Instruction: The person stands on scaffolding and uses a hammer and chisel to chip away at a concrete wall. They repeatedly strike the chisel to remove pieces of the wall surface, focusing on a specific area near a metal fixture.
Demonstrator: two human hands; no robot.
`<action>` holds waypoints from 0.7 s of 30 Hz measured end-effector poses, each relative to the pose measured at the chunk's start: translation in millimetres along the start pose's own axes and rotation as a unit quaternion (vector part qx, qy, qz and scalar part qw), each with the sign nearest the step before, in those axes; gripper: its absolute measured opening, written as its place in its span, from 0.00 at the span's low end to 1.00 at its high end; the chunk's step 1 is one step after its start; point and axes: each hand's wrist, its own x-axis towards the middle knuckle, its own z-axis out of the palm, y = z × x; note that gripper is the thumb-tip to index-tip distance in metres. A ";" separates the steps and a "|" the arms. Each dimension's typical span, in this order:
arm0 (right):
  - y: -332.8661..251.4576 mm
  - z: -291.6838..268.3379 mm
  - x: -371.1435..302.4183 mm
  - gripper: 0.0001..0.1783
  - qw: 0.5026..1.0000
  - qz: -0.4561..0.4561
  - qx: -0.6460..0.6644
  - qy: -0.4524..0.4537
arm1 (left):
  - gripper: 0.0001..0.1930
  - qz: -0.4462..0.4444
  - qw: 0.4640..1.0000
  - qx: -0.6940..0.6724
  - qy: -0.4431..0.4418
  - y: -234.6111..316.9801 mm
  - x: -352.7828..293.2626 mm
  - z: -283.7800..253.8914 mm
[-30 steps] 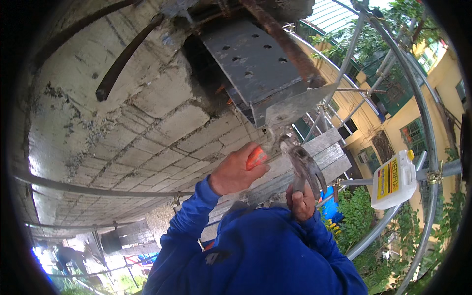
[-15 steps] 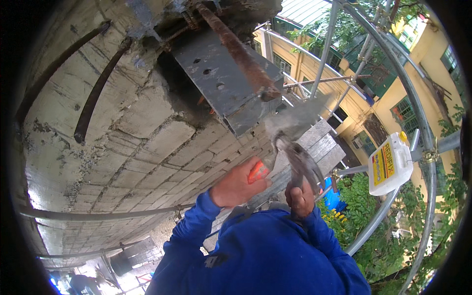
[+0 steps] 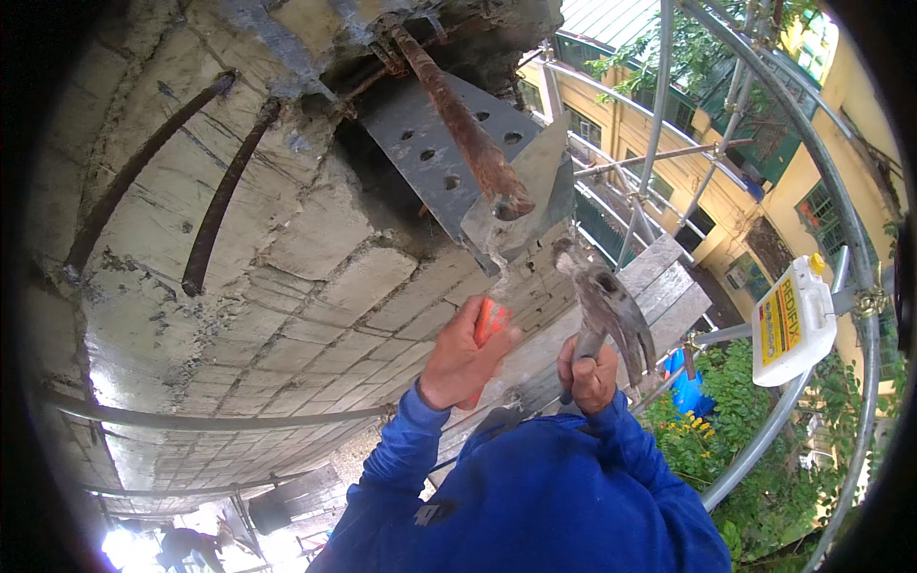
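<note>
claw hammer [image 3: 607, 310] rides raised in the right hand [image 3: 587, 374], fist clenched round its handle, head just under the perforated steel plate [image 3: 435, 153]. left hand [image 3: 463, 358] grips an orange-handled chisel [image 3: 489, 323] against the brick wall [image 3: 287, 286] — striking stage, likely; next blow needs aim.

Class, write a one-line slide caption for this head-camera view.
Left hand grips an orange-handled tool and right hand a claw hammer, beside a brick wall.
</note>
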 end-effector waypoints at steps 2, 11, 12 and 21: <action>10.6 -4.3 4.3 0.26 0.998 -0.025 0.008 -0.049 | 0.18 -0.008 1.000 0.000 0.009 2.4 -0.6 0.8; 40.4 24.3 51.6 0.34 0.993 0.004 0.121 -0.013 | 0.17 0.082 0.989 0.107 0.057 -7.8 5.9 -5.5; 44.2 29.6 51.5 0.34 0.990 -0.052 0.131 0.004 | 0.19 0.070 0.988 0.130 0.050 -4.5 4.1 -7.7; 80.5 24.6 62.3 0.38 0.991 -0.044 0.126 -0.006 | 0.24 0.041 0.974 0.222 0.037 11.0 5.5 -2.0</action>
